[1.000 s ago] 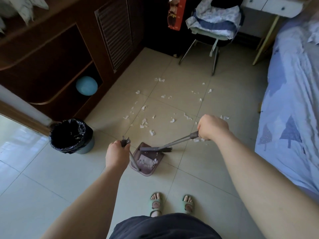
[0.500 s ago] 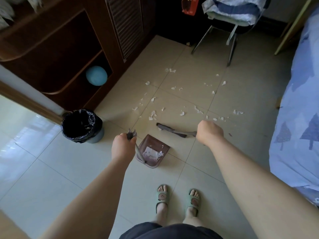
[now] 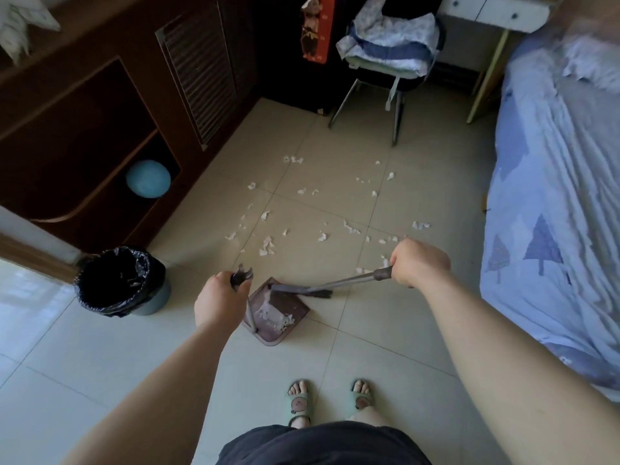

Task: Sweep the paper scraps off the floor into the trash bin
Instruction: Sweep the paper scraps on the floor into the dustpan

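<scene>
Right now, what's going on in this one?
A person is sweeping up. The right hand grips the broom, whose brush head sits at the mouth of the dustpan; the left hand holds the dustpan's upright handle. Paper scraps lie scattered on the floor beyond, a few in the pan. The trash bin stands to the left.

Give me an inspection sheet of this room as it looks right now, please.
Surface: tiled floor, paper scraps scattered ahead of the feet.
Job's things: dustpan on the floor holding some scraps; broom, head at its mouth; trash bin, black liner, to the left.
Clutter: blue ball in the cabinet nook.
Hands: left hand grips the dustpan handle; right hand grips the broom.
Cables: nothing seen.
Surroundings: bed on the right, chair with folded cloth at the back.
</scene>
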Available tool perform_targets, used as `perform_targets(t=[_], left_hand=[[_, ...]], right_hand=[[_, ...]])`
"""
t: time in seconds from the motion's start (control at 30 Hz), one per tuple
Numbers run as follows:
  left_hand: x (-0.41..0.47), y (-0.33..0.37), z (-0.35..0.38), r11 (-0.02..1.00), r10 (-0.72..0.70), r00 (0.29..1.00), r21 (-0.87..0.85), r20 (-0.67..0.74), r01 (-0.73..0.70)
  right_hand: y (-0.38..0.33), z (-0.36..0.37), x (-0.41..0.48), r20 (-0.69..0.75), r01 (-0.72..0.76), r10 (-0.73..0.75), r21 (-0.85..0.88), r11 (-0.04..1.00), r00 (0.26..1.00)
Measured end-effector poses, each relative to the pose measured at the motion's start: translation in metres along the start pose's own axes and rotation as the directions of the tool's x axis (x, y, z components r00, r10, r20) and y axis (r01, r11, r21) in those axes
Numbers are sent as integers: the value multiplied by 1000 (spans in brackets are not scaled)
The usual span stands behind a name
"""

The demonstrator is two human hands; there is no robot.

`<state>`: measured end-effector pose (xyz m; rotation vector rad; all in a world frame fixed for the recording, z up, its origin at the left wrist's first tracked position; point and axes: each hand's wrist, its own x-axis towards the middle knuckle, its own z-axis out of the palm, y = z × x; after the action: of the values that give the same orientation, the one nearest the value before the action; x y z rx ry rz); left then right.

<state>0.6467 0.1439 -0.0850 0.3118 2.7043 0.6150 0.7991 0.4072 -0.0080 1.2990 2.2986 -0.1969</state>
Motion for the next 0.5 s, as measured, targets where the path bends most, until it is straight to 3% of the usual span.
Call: perform_targets(t=[0.33, 0.5], left_hand=[[2, 65, 27, 990, 125, 990, 63, 56, -129], [3, 97, 46, 984, 149, 986, 81, 78, -156]], right_hand=[[79, 8, 15, -32, -267, 282, 235, 934, 959], [118, 17, 36, -46, -308, 342, 333, 891, 939]])
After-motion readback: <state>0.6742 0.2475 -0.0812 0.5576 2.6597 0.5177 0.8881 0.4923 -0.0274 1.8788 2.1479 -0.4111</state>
